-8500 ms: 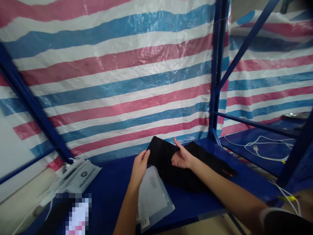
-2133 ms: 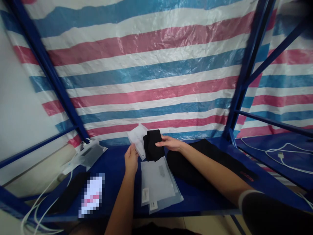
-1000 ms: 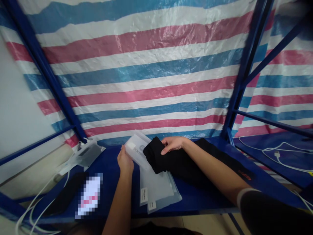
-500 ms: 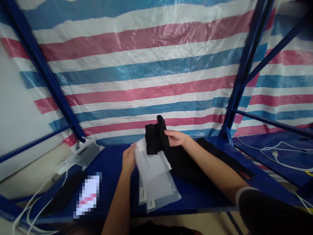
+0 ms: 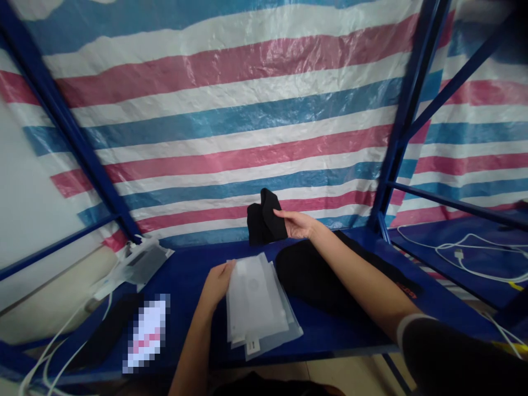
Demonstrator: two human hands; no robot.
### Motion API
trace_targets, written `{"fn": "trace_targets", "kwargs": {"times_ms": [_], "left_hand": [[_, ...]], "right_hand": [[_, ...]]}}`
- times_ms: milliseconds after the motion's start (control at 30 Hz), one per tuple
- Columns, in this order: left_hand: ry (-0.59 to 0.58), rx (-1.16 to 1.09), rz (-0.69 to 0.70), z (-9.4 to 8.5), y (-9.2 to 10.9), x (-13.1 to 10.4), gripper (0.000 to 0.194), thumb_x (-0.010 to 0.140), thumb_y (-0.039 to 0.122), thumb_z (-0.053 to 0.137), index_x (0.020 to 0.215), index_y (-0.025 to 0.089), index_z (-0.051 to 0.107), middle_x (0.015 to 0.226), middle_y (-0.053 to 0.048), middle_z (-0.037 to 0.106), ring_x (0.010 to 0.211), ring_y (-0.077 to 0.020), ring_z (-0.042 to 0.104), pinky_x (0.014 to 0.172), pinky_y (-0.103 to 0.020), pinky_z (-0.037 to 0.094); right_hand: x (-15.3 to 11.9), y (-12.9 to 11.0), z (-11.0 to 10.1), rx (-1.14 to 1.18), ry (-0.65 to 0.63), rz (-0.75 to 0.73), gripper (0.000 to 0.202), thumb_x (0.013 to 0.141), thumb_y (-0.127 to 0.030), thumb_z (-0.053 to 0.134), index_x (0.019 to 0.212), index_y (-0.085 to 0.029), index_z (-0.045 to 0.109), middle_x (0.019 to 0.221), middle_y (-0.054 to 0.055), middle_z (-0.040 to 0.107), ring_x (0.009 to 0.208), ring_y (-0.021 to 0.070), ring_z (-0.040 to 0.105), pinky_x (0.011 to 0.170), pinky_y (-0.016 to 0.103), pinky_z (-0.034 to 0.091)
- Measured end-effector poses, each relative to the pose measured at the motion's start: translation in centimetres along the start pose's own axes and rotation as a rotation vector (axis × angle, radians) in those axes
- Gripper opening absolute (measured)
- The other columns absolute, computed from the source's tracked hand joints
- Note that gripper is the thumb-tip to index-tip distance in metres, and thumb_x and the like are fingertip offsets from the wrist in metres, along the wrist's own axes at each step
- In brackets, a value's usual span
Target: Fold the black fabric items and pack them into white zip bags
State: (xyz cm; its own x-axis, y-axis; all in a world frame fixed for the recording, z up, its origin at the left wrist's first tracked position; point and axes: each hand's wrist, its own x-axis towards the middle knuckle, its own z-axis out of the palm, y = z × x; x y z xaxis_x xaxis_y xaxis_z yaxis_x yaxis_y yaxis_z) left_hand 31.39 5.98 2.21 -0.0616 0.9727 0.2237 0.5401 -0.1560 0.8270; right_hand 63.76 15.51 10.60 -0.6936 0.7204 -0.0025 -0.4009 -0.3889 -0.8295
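My left hand (image 5: 218, 283) is closed on the upper left edge of several frosted plastic bags (image 5: 258, 300), stacked loosely over the blue tabletop. Small white labels show at the bags' lower ends. Raised above and beyond them is a folded piece of black fabric (image 5: 259, 223), pinched between the thumb and fingers of my right hand (image 5: 300, 224). The fabric and the bags are apart. Under my right forearm lies a larger black cloth item (image 5: 305, 275) with orange lettering at its far right end.
A blue metal frame (image 5: 396, 137) surrounds the blue tabletop (image 5: 185, 324), with a striped plastic sheet (image 5: 247, 126) behind. On the left are a clear plastic pouch (image 5: 146, 264), a dark cloth (image 5: 109, 330) and white cables (image 5: 61, 352). Another white cable (image 5: 462, 258) lies at right.
My right hand has lifted the black fabric off the bags. My left hand has lowered the bags, which now lie flatter and more neatly overlapped.
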Motion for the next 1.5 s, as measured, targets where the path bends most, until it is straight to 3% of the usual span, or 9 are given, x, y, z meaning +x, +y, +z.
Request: {"fn": "trace_targets", "kwargs": {"times_ms": [100, 200, 367, 533, 733, 967, 1133, 1400, 1500], "left_hand": [[0.184, 0.120, 0.132, -0.2, 1.7, -0.2, 0.050, 0.090, 0.063, 0.067, 0.108, 0.017, 0.076, 0.109, -0.015, 0.076, 0.110, -0.0368, 0.069, 0.092, -0.046, 0.056], [0.329, 0.242, 0.488, 0.0, 5.1, -0.4, 0.050, 0.104, 0.045, 0.055, 0.146, 0.019, 0.060, 0.151, -0.020, 0.058, 0.144, -0.0344, 0.053, 0.117, -0.054, 0.045], [0.089, 0.413, 0.818, -0.2, 9.8, -0.4, 0.046, 0.105, 0.033, 0.058, 0.151, 0.028, 0.057, 0.158, -0.011, 0.056, 0.156, -0.0321, 0.041, 0.129, -0.057, 0.034], [-0.066, 0.494, 0.740, -1.2, 11.5, 0.0, 0.058, 0.096, 0.046, 0.074, 0.149, 0.027, 0.061, 0.161, -0.011, 0.056, 0.159, -0.0386, 0.037, 0.131, -0.063, 0.028], [-0.195, 0.330, 0.578, -2.3, 12.2, 0.0, 0.041, 0.104, 0.055, 0.058, 0.129, 0.027, 0.075, 0.120, -0.009, 0.077, 0.112, -0.0302, 0.072, 0.099, -0.041, 0.054], [0.041, 0.044, 0.474, -1.9, 13.9, 0.2, 0.038, 0.104, 0.052, 0.059, 0.115, 0.024, 0.082, 0.114, -0.006, 0.080, 0.107, -0.0281, 0.073, 0.096, -0.036, 0.054], [0.019, -0.137, 0.610, -2.0, 16.4, -1.7, 0.030, 0.102, 0.045, 0.066, 0.122, 0.027, 0.081, 0.135, -0.008, 0.073, 0.129, -0.0278, 0.066, 0.112, -0.041, 0.052], [-0.503, -0.040, 0.580, -3.3, 15.4, -7.4, 0.007, 0.091, 0.036, 0.081, 0.096, 0.032, 0.084, 0.114, -0.009, 0.077, 0.103, -0.0262, 0.074, 0.094, -0.044, 0.063], [-0.442, -0.019, 0.542, -3.0, 14.7, -7.5, 0.010, 0.091, 0.037, 0.081, 0.100, 0.034, 0.084, 0.116, -0.009, 0.076, 0.106, -0.0267, 0.074, 0.095, -0.044, 0.063]], "right_hand": [[0.4, 0.4, 0.1, -0.058, 0.031, -0.002, 0.026, 0.105, -0.027, 0.070, 0.123, -0.009, 0.071, 0.107, 0.013, 0.084, 0.093, 0.0221, 0.082, 0.088, 0.036, 0.067], [1.5, 1.5, 0.4, -0.145, 0.054, 0.010, 0.021, 0.102, -0.025, 0.074, 0.115, -0.009, 0.073, 0.098, 0.010, 0.084, 0.081, 0.0178, 0.081, 0.080, 0.028, 0.067], [2.5, 3.5, 1.3, -0.249, 0.054, 0.043, 0.024, 0.105, -0.038, 0.070, 0.109, -0.014, 0.073, 0.083, 0.005, 0.081, 0.062, 0.0153, 0.075, 0.056, 0.022, 0.064], [2.3, 3.6, 2.1, -0.244, 0.062, 0.266, 0.041, 0.109, -0.052, 0.058, 0.100, -0.014, 0.073, 0.073, 0.004, 0.077, 0.056, 0.0169, 0.074, 0.055, 0.026, 0.065], [0.2, 2.3, 3.3, -0.053, -0.128, 0.327, 0.093, 0.090, -0.097, 0.039, 0.097, -0.011, 0.074, 0.084, 0.014, 0.082, 0.076, 0.0295, 0.081, 0.070, 0.041, 0.069], [-5.2, 4.2, 4.9, -0.016, -0.028, 0.114, 0.026, 0.099, -0.035, 0.079, 0.116, -0.015, 0.077, 0.102, 0.009, 0.084, 0.092, 0.0228, 0.083, 0.084, 0.030, 0.067], [-9.9, 3.9, 4.2, 0.181, 0.143, 0.141, 0.040, 0.110, -0.044, 0.059, 0.123, -0.009, 0.074, 0.100, 0.013, 0.084, 0.093, 0.0242, 0.084, 0.091, 0.036, 0.066], [-15.6, 3.3, 1.8, 0.228, 0.348, -0.311, 0.042, 0.109, -0.046, 0.059, 0.137, -0.015, 0.067, 0.120, 0.013, 0.082, 0.112, 0.0266, 0.079, 0.107, 0.040, 0.060], [-17.0, 2.6, 2.3, 0.184, 0.342, -0.401, 0.048, 0.110, -0.054, 0.054, 0.137, -0.017, 0.067, 0.127, 0.015, 0.079, 0.122, 0.0301, 0.075, 0.106, 0.044, 0.061]]}}
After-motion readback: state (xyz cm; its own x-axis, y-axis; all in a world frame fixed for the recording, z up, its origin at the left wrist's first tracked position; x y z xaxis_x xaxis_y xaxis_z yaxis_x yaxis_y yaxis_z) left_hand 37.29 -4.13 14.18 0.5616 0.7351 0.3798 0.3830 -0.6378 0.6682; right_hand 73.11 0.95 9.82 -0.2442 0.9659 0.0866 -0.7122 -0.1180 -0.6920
